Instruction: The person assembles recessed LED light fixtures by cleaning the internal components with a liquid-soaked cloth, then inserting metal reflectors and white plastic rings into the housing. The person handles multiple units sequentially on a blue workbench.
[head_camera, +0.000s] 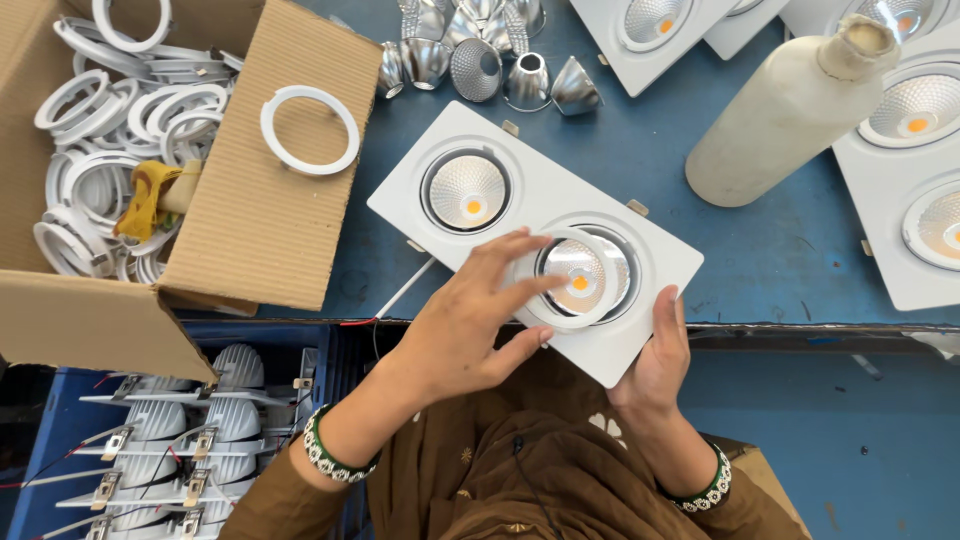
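A white rectangular twin downlight housing (520, 190) lies tilted on the blue table, its near corner over the table's front edge. Its far socket holds a silver reflector (467, 190) with an orange LED. My left hand (470, 320) presses a white ring (575, 285) with fingertips onto the near socket, where another reflector shows. My right hand (655, 355) grips the housing's near right edge, thumb on top. Both wrists wear beaded green-and-white bangles.
An open cardboard box (250, 220) at left holds several white rings (110, 130); one ring (310, 130) lies on its flap. Loose silver reflectors (480, 55) sit at the back. A beige bottle (790, 110) lies right of them, beside more white housings (905, 180). Below left, a blue crate (50, 450) holds finned lamp bodies.
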